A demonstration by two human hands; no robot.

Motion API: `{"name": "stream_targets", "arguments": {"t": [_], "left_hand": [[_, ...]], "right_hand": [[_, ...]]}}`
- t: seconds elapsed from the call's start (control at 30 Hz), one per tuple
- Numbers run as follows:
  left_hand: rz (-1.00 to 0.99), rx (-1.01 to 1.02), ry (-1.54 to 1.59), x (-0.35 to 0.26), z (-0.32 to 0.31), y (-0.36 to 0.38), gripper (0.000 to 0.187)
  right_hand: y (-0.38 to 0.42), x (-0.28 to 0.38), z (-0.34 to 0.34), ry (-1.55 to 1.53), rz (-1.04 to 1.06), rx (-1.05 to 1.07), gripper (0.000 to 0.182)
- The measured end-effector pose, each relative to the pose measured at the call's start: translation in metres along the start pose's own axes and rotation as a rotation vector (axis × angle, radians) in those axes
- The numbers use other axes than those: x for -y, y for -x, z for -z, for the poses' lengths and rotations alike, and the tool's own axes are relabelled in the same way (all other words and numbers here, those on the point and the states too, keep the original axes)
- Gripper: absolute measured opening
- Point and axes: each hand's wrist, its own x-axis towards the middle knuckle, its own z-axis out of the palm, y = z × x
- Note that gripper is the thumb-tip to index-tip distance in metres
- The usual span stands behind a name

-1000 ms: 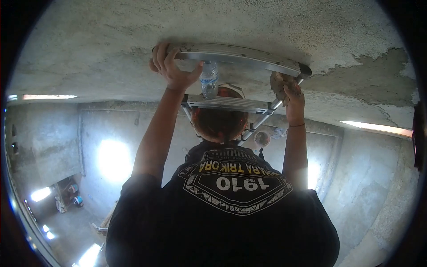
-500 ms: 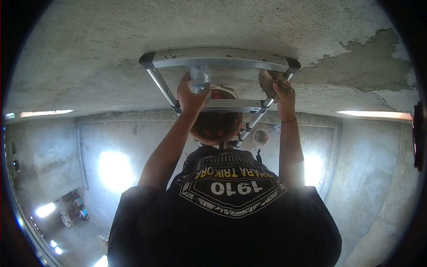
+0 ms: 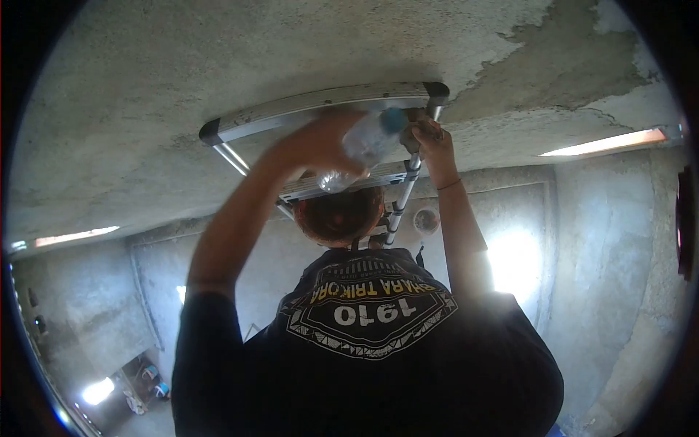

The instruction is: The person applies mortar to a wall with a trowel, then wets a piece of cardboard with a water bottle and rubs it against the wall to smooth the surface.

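My left hand (image 3: pixel 336 149), smeared by motion, is wrapped round a clear plastic bottle (image 3: pixel 366 143). The bottle is tilted, its blue cap end up and to the right, close to my right hand. My right hand (image 3: pixel 435 142) is closed on a brown, rough, sponge-like piece (image 3: pixel 412 137), which the bottle and fingers partly hide. Both hands are in front of the top of an aluminium ladder (image 3: pixel 328 100), against the rough plastered wall (image 3: pixel 218 51). Below the hands, a reddish-orange bucket (image 3: pixel 338 218) hangs or stands at the ladder; its support is hidden.
A darker, damp-looking patch (image 3: pixel 561 62) marks the wall at upper right. Far below on the floor is a round container (image 3: pixel 425 221). Bright light falls at the right (image 3: pixel 517 258), and several small items (image 3: pixel 151 379) lie at lower left.
My left hand has swung right and tipped the bottle toward the sponge-like piece. My right hand has moved slightly left, still holding that piece. The view has tilted.
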Motion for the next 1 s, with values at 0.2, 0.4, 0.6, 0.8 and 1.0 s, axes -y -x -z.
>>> {"name": "stream_targets", "arguments": {"t": [0.2, 0.4, 0.6, 0.8, 1.0], "left_hand": [[0.189, 0.865, 0.245, -0.021, 0.037, -0.079, 0.072], [0.121, 0.959, 0.032, -0.067, 0.003, -0.101, 0.078], [-0.093, 0.978, -0.17, -0.058, -0.021, -0.111, 0.086], [-0.153, 0.752, -0.273, -0.054, -0.026, -0.105, 0.095], [-0.13, 0.678, -0.03, -0.057, -0.024, -0.11, 0.086]], "right_hand": [[0.034, 0.013, 0.001, 0.139, 0.078, -0.111, 0.032], [0.107, 0.036, 0.027, -0.82, -0.046, -0.243, 0.045], [0.125, 0.026, 0.062, -1.316, 0.139, 0.036, 0.045], [0.114, 0.039, 0.059, -1.483, 0.165, -0.084, 0.046], [0.114, 0.051, 0.046, -0.567, 0.186, -0.297, 0.049]]}}
